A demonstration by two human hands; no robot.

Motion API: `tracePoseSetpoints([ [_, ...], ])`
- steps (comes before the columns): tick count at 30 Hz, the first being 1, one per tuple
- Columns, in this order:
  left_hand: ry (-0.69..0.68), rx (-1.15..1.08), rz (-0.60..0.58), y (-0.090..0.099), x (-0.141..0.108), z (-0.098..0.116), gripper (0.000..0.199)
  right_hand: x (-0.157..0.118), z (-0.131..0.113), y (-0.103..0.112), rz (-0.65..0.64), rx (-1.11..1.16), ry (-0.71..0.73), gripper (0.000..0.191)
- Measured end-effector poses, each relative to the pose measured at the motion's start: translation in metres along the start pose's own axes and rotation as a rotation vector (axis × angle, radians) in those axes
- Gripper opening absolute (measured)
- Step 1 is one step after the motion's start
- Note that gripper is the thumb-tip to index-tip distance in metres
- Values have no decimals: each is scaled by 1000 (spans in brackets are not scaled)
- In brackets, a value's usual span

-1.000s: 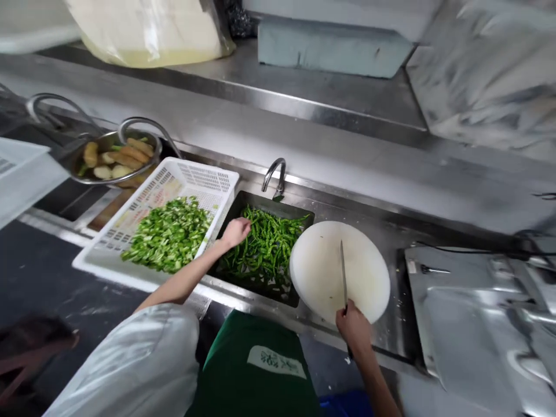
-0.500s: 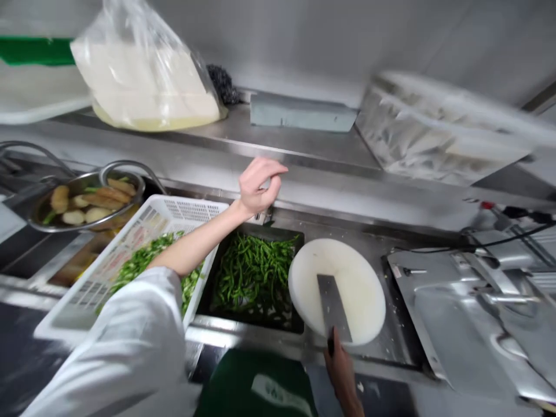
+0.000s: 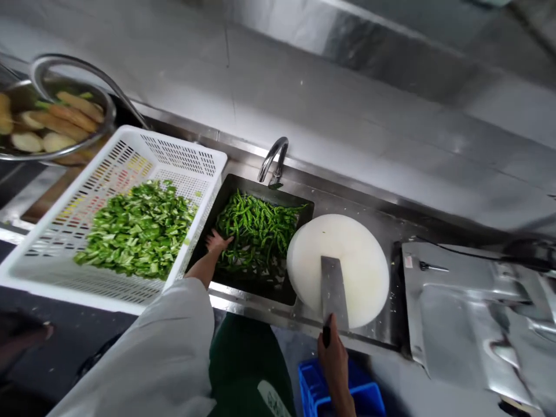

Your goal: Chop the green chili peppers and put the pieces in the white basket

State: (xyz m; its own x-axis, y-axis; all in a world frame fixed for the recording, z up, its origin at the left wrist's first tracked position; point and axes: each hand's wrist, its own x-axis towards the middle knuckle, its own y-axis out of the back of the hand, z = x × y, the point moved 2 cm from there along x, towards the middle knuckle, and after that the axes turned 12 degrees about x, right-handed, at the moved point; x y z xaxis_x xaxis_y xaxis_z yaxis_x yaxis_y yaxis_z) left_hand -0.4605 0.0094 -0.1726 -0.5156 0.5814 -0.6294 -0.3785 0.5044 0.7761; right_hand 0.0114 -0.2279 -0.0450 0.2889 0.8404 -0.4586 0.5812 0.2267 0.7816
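Observation:
My left hand (image 3: 218,241) reaches over the near left side of the sink, fingers spread and holding nothing, beside a heap of long green peppers (image 3: 260,223). The dark sink basin (image 3: 282,294) holds these peppers. My right hand (image 3: 333,350) is wrapped round the handle of a cleaver (image 3: 333,286), whose wide blade lies over the round white cutting board (image 3: 362,260). To the left, a white perforated basket (image 3: 43,284) holds chopped green peppers (image 3: 139,229).
A curved faucet (image 3: 274,156) rises behind the sink. A metal bowl (image 3: 110,124) of carrots and pale vegetables stands at far left. Metal equipment (image 3: 456,324) is at right, a blue crate (image 3: 308,379) below the counter. Part of a person (image 3: 26,341) shows at lower left.
The view has tilted down, and the shelf items have left it. My left hand has come down from above the sink to the peppers, its fingers now spread. My right hand keeps the cleaver.

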Motion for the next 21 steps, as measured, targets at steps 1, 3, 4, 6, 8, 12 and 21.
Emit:
tracePoseSetpoints([
  [1, 53, -28, -6, -10, 19, -1, 119, 0, 4, 0, -12, 7, -22, 74],
  [3, 107, -81, -5, -27, 56, 0, 126, 1, 12, -1, -8, 13, -48, 74],
  [4, 106, -100, 3, -33, 74, 1, 129, 1, 16, -3, -1, 11, -51, 74],
  [6, 56, -142, -7, -38, 102, -2, 128, 2, 20, -5, 4, -6, -58, 76],
  [8, -63, -207, -76, -37, 118, -10, 112, 2, 20, -5, -7, -32, -76, 79],
  [12, -177, -266, -173, -34, 111, -30, 87, 1, 13, -5, -31, -84, -120, 84],
  [21, -304, 294, -73, -6, 77, 77, 61, -2, 2, -3, -25, -76, -187, 81],
])
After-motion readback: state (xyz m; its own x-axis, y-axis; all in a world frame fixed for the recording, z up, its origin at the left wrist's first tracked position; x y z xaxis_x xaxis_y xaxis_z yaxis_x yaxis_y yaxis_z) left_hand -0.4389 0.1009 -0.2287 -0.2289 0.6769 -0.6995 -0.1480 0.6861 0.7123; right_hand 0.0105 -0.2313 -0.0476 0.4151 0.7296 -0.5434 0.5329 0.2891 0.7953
